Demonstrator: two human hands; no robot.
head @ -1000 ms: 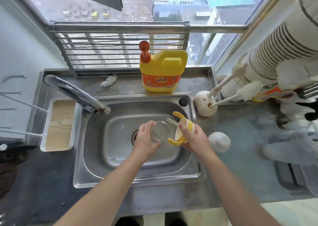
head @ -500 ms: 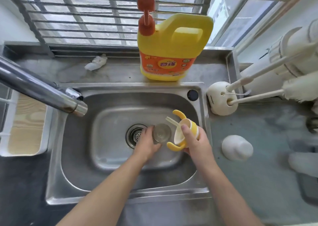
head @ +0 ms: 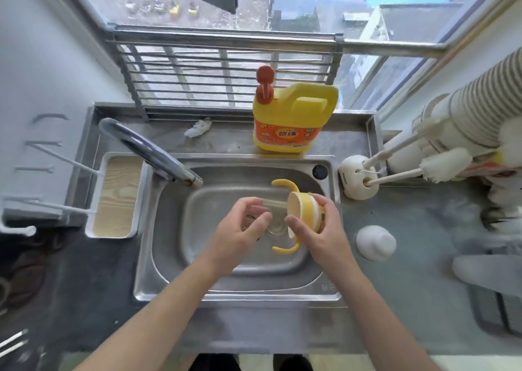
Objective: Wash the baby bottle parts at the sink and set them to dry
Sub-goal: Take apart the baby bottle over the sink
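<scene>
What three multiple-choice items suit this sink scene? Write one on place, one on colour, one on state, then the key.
1. Where does the soap jug stand?
A. On the floor
B. On the ledge behind the sink
C. Inside the sink

2. What colour is the handled bottle top?
A. Yellow
B. Blue
C. Green

3. What is the right hand doing?
A. Hanging empty
B. Pressing the tap
C. Gripping the handled bottle top

Key: 1 B, the jug stands on the steel ledge past the sink; 2 A, its ring and handles are yellow; 3 C, its fingers curl round that top.
</scene>
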